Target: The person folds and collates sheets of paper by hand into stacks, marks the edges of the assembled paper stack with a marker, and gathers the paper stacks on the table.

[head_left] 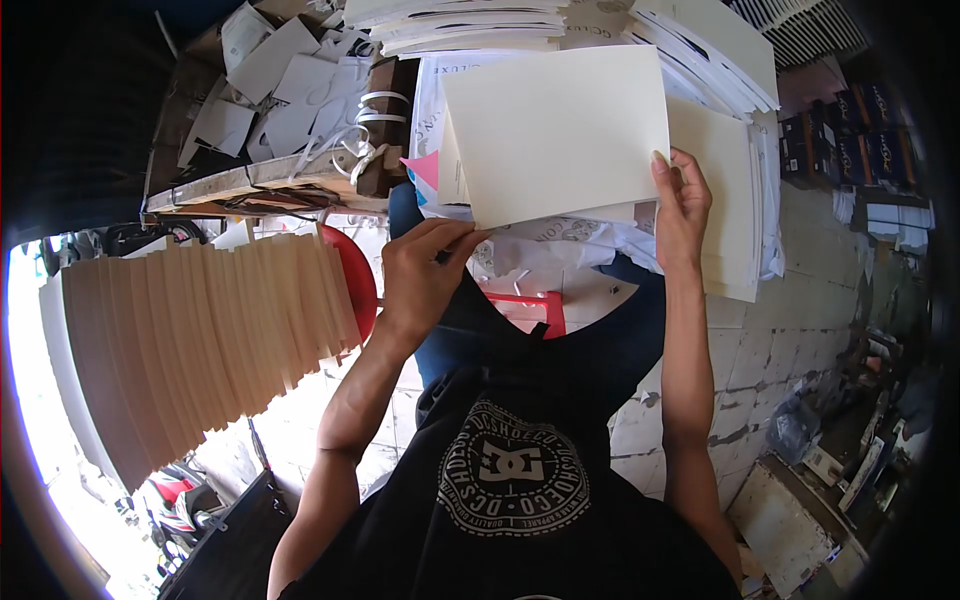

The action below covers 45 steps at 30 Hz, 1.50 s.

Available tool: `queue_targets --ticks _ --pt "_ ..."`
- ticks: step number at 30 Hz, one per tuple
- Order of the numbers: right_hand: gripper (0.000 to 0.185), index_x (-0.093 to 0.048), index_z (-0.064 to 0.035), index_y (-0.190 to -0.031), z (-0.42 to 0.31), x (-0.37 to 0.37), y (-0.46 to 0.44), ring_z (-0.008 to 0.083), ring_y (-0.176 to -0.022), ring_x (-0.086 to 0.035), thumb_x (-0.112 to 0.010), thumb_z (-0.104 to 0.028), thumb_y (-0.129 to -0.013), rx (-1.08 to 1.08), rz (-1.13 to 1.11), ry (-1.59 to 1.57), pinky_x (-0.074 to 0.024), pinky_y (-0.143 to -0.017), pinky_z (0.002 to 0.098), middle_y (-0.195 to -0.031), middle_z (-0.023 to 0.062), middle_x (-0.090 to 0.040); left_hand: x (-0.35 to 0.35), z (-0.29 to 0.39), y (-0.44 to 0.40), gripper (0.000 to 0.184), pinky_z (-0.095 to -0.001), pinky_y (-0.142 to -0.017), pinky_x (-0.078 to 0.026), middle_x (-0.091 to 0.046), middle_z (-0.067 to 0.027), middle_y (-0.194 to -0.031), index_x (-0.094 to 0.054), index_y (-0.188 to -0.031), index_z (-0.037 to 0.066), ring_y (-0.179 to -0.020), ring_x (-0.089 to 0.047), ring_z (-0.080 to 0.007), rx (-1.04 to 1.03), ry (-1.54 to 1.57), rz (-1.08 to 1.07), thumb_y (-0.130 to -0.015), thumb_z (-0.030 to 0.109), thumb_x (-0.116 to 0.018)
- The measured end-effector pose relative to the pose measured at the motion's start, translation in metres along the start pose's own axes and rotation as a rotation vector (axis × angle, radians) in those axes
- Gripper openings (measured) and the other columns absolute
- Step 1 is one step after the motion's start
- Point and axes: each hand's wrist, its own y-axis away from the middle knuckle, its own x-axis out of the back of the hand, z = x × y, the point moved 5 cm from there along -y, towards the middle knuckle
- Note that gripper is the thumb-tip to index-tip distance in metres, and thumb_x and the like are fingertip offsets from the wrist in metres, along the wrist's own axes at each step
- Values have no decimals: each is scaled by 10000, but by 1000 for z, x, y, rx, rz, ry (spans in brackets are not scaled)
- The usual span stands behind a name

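A large cream sheet of card (560, 135) is held up in front of me, slightly tilted. My left hand (428, 268) pinches its lower left corner between thumb and fingers. On the opposite side, my right hand (683, 205) grips the lower right edge, thumb on the face and fingers behind. Beneath the sheet lies white printed wrapping paper (570, 248), partly hidden. A pink paper piece (425, 168) pokes out at the left. To the right, another cream sheet (722, 190) rests on a stack.
Stacks of sheets (460, 25) stand at the back, with more (715, 50) at the back right. A box of paper scraps (285, 90) sits at the left. Below it, a long fanned stack of boards (200, 335) rests on a red stool (350, 280). Dark boxes (850, 135) stand far right.
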Motion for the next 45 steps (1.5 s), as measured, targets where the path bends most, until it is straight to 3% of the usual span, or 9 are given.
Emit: queue_targets --ticks 14,17,20,23,26,29,30,34,45 --pt "206 -600 22 -1113 -6 -6 3 61 -845 -618 -624 -113 -960 13 -27 50 -468 -771 206 -919 83 -706 1 0 -2 121 -280 -613 -532 -715 -108 -842 -732 -910 3 -689 -693 -202 -116 -13 16 -798 43 -756" --pt "207 -601 25 -1110 -4 -6 3 63 -826 -623 -627 -113 -958 18 -27 61 -472 -753 204 -906 88 -709 2 -4 -4 121 -262 -602 -520 -718 -108 -824 -729 -886 -12 -675 -685 -159 10 134 -24 -822 86 -761" --pt "210 -604 23 -1109 -5 -6 2 57 -795 -619 -632 -118 -956 14 -19 64 -469 -718 201 -887 85 -712 -6 -24 2 250 -244 -578 -505 -698 -94 -755 -720 -876 -36 -656 -666 -122 317 219 6 -873 213 -741" --pt "216 -605 23 -1107 -1 -3 1 50 -779 -614 -637 -125 -954 11 -10 107 -462 -688 197 -874 80 -713 -21 -28 5 441 -238 -539 -453 -635 -50 -665 -685 -756 -24 -591 -607 -103 471 352 -79 -931 380 -655" --pt "230 -601 31 -1110 -4 -3 1 45 -766 -608 -642 -130 -951 12 -15 145 -459 -669 195 -870 74 -714 -24 -27 5 470 -239 -500 -422 -608 -36 -600 -686 -748 -4 -527 -571 -97 523 357 -131 -933 424 -634" --pt "187 -633 42 -1038 -2 -2 0 30 -759 -603 -644 -121 -947 40 -34 109 -450 -645 189 -829 49 -703 -28 -34 6 434 -235 -482 -399 -581 -24 -553 -683 -731 13 -499 -546 -89 521 436 -113 -932 395 -646" --pt "179 -662 23 -914 -3 0 0 25 -686 -561 -681 -155 -923 13 -4 110 -428 -607 195 -780 8 -678 -30 -37 6 409 -237 -472 -389 -590 -25 -576 -681 -738 9 -498 -540 -88 512 464 -110 -934 367 -652" --pt "254 -638 -12 -739 -16 12 -4 108 -655 -494 -752 -211 -850 144 39 457 -426 -654 262 -659 7 -572 -32 -41 8 353 -233 -478 -390 -606 -24 -626 -683 -787 -9 -509 -543 -87 525 545 -92 -933 311 -666" --pt "255 -599 10 -738 -14 8 -5 178 -746 -544 -746 -170 -842 339 36 438 -447 -730 316 -770 70 -590 -33 -40 8 347 -226 -488 -400 -622 -31 -647 -695 -816 -14 -526 -562 -92 520 581 -81 -929 313 -672"
